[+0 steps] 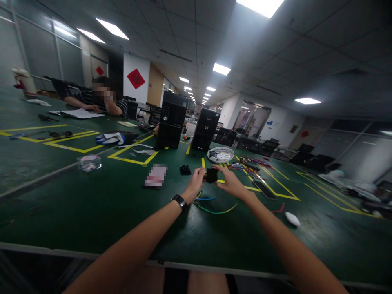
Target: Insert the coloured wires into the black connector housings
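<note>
The broad green table (122, 220), smooth and faintly glossy, carries straight yellow lines. On a clock face centred on the grasp, two boxy black computer towers (172, 122) (206, 130) stand at about eleven and twelve. Tangled multicoloured wires (252, 163) lie between two and three; a round, white, slotted plastic basket (221, 154) sits at one. The left hand (194, 183) and right hand (229, 181) are both narrowed, pinching opposite sides of a small, dark, blocky piece (211, 175) at the centre, above the table. A clear angular box (89, 163) lies at nine, a smooth white oval object (292, 219) at four, and a knobbly black part (185, 170) near nine, just beside the left hand.
</note>
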{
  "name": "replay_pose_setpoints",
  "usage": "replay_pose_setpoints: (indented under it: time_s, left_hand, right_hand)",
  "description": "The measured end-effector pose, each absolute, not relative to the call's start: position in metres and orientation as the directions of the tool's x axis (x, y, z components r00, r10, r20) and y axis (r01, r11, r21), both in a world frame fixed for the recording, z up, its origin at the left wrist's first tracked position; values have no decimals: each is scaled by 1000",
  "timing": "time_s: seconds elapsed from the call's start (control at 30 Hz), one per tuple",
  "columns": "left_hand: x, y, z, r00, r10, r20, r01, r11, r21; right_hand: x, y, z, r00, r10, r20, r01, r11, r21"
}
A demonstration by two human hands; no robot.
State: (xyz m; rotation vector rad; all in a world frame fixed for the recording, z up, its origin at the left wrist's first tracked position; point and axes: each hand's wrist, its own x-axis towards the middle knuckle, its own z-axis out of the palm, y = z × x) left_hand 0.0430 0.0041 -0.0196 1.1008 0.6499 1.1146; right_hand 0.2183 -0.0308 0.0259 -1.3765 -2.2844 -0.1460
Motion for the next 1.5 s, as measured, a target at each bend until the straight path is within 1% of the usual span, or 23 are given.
replay_pose_setpoints:
  time_s: [0.03,0.07,0.1,0.17,0.23,0.3,0.37,0.43,0.5,0.57,0.67,0.77,0.83,0.87,0.97,1.03,1.1,1.17,1.27,1.37,1.5]
  left_hand:
    - [43,3,-20,447,893,55,-420,155,894]
    - [43,1,-20,534,844,50,-460,240,855]
    - [43,-1,-20,594,802,69,-493,295,819]
    - [42,-3,-20,619,778,108,-544,325,774]
    - [41,-3,-18,564,820,100,-583,310,751]
    - [41,-1,-16,509,858,73,-617,304,726]
    - [41,1,-15,482,875,54,-644,312,698]
    - [43,3,-16,483,874,48,-655,324,683]
    - [43,5,-19,504,862,55,-655,340,675]
    - [43,5,-22,532,844,67,-655,361,664]
    - [41,5,-22,558,828,51,-653,401,642]
    - [38,4,-18,535,845,12,-645,400,651]
    - [37,2,-16,503,864,-11,-628,374,682]
    - [36,2,-15,483,875,-21,-616,356,703]
    - [36,2,-17,421,907,-27,-601,301,740]
    - [37,4,-19,389,921,-18,-630,280,724]
    - [37,8,-21,368,930,-16,-670,277,689]
    - [36,12,-22,354,935,-22,-700,280,657]
    - [36,16,-23,346,938,-19,-713,276,645]
    - [37,17,-24,349,937,9,-688,250,682]
    - [40,14,-26,353,934,62,-634,190,749]
  right_hand:
    - [206,-36,31,-438,787,434,825,544,-154]
    - [197,-41,36,-472,769,430,799,580,-160]
    - [191,-45,40,-493,757,430,781,602,-165]
    - [194,-52,45,-467,752,465,782,597,-180]
    - [217,-59,43,-359,783,508,835,513,-201]
    - [252,-66,35,-214,849,483,915,348,-207]
    - [288,-75,22,-109,925,364,973,175,-152]
    - [313,-85,8,-68,978,199,991,89,-101]
    - [326,-93,-3,-27,992,123,996,37,-81]
    - [327,-97,-8,12,992,124,998,-5,-58]
    - [322,-97,-3,38,989,143,999,-40,8]
    - [315,-94,11,66,968,242,997,-75,26]
    - [305,-90,20,60,934,353,998,-61,-10]
    - [297,-88,23,37,913,406,999,-27,-30]
    - [263,-78,29,-74,839,538,990,129,-64]
    - [233,-71,29,-131,793,595,968,231,-94]
    - [205,-63,26,-148,764,628,938,309,-155]
    - [183,-55,22,-131,744,655,907,357,-223]
    - [166,-46,13,-54,727,684,868,373,-328]
    - [164,-40,3,52,726,685,834,346,-430]
    - [170,-40,-1,133,710,692,801,334,-497]
